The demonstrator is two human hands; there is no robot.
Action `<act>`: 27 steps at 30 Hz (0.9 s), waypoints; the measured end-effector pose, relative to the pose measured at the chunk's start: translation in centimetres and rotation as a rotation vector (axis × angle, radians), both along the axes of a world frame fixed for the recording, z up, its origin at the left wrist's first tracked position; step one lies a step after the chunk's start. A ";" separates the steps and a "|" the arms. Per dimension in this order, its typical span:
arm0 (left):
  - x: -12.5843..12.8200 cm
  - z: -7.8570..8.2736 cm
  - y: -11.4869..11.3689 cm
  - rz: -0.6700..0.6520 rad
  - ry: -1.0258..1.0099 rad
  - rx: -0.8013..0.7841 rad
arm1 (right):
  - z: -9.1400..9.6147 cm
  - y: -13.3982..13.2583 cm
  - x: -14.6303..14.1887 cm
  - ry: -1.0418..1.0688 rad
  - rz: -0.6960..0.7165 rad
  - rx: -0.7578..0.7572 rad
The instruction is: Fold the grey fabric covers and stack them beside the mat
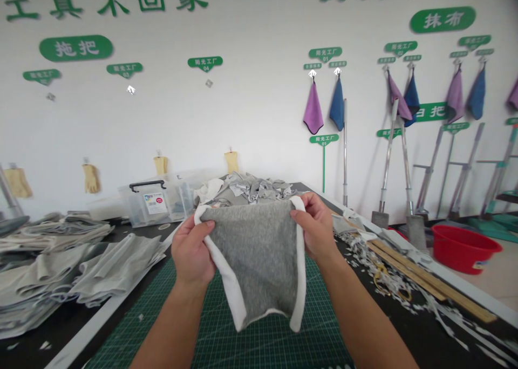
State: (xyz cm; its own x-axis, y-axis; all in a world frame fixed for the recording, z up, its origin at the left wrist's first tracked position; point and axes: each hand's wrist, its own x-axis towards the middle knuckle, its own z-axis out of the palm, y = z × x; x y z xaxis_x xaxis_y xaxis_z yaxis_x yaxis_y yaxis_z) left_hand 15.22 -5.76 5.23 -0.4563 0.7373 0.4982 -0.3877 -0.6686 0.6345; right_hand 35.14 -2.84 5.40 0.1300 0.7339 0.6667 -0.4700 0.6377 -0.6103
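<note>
Held up in front of me is a grey piece of fabric (254, 255) with white side edges that curl inward. My left hand (194, 250) pinches its upper left corner, thumb toward me. At the upper right corner, my right hand (318, 226) is closed on the same fabric. The cloth hangs down between both hands above a green cutting mat (154, 309). Its lower edge dangles free, with a bit of white showing along it.
Stacked grey fabric (117, 264) lies left, near a clear plastic box (149, 202). A heap of grey scraps (251, 188) is behind the cloth. Wooden strips (429, 277), gold-handled scissors (382, 280) and white trimmings lie right. A red basin (463, 245) stands beyond the table.
</note>
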 end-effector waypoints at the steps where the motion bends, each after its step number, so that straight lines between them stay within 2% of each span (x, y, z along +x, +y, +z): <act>1: 0.1 0.0 0.2 0.044 -0.032 0.003 | 0.1 0.0 -0.1 -0.008 -0.009 0.000; 4: 0.1 0.0 0.5 0.145 -0.102 0.038 | 0.2 -0.2 -0.3 -0.062 -0.037 0.026; 9: 0.2 0.0 0.4 0.241 -0.112 0.089 | 0.0 -0.1 0.1 -0.203 -0.211 -0.024; 14: 0.2 -0.2 0.7 0.307 -0.037 0.074 | -0.1 0.3 0.0 -0.131 -0.193 -0.041; 19: 0.2 -0.1 0.9 0.308 -0.067 0.051 | -0.3 0.5 -0.2 -0.131 -0.125 0.116; 24: 0.2 0.2 0.7 0.254 -0.115 0.036 | -0.3 -0.1 0.5 -0.374 -0.174 0.309; 27: 0.0 0.3 0.8 0.290 -0.110 0.055 | -0.3 -0.5 0.6 -0.470 -0.210 0.305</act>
